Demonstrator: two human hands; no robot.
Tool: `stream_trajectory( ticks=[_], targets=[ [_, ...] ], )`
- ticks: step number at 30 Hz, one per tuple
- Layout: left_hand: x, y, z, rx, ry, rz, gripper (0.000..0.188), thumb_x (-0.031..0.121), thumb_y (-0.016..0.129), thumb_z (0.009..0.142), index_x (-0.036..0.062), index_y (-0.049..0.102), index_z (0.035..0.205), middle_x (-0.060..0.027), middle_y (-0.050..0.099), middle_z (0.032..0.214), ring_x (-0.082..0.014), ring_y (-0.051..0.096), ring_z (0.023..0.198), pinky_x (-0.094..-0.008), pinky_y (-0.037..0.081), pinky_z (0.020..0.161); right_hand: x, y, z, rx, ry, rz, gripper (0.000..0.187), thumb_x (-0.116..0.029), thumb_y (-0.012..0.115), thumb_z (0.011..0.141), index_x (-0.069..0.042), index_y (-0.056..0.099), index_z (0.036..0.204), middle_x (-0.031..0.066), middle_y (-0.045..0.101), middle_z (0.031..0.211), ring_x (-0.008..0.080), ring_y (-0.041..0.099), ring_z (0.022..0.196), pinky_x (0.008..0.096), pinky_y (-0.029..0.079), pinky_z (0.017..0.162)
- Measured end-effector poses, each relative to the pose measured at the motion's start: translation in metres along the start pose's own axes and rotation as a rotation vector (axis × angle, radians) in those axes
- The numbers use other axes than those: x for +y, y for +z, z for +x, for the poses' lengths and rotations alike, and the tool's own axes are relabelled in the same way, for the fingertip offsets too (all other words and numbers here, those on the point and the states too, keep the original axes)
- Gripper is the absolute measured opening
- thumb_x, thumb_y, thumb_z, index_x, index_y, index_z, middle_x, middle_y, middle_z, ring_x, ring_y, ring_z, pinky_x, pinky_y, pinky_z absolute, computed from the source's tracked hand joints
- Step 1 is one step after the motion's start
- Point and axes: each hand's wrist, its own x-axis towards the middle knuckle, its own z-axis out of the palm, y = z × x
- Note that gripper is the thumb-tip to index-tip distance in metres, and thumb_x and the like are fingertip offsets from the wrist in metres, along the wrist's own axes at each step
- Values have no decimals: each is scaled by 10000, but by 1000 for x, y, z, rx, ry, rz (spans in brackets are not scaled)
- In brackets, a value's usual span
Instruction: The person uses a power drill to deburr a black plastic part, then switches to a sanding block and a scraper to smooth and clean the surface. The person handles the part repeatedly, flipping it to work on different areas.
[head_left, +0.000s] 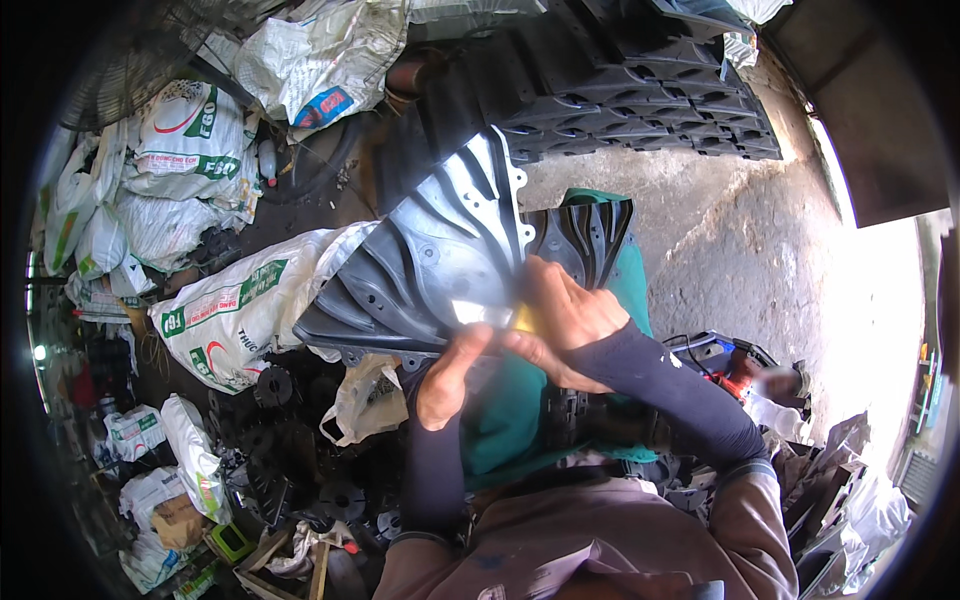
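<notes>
the person holds a moulded black plastic fan-shaped panel [430,260] up in front of the chest, over a green cloth [510,420] on the lap. the left hand [445,375] curls its fingers under the panel's lower edge and grips it there. the right hand [565,315] closes over the panel's lower right corner, and something small and yellow [522,320] shows just under its fingers; what it is cannot be told.

the panel looks stiff and light: thin ribbed walls, a glossy face that catches the light, so probably slick under bare skin. its outer rim carries small tabs with holes, and the edges look sharp enough to mind. the ribs and the thick lower rim seem the safest places to grip; the thin tabs could likely snap if levered.

a second similar black piece [590,235] stands just behind the right hand, touching or nearly so. room is tight: white woven sacks [240,310] lie close at the left, a stack of black moulded parts [640,90] rises ahead, and loose black round parts [300,470] crowd the floor below left. the bare concrete floor [740,240] at the right offers the only open side.
</notes>
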Motion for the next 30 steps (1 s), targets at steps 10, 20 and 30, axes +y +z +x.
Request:
stream_trajectory(
  ticks=[10,20,30],
  targets=[
    [-11,24,4,211,184,-54,423,223,418,989,-18,466,1334,-125,462,1380,-191,398,1295,-301,262,1097,3,12,1,45,37,48,464,-365,638,887,16,446,1068,190,579,864,354,611,601,413,475,490],
    [-6,-2,3,113,204,-40,482,246,477,988,-29,405,1378,-109,464,1374,-192,411,1278,-303,285,1085,0,-3,-2,-18,11,67,595,-411,584,908,31,405,1264,235,574,1009,388,633,730,436,517,594],
    [3,3,3,17,148,-127,392,213,455,992,-15,483,1310,-102,498,1333,-175,432,1253,-294,308,1063,-5,-9,-2,-116,70,3,535,-400,602,898,13,436,1193,196,591,943,378,626,669,441,504,557]
  ],
)
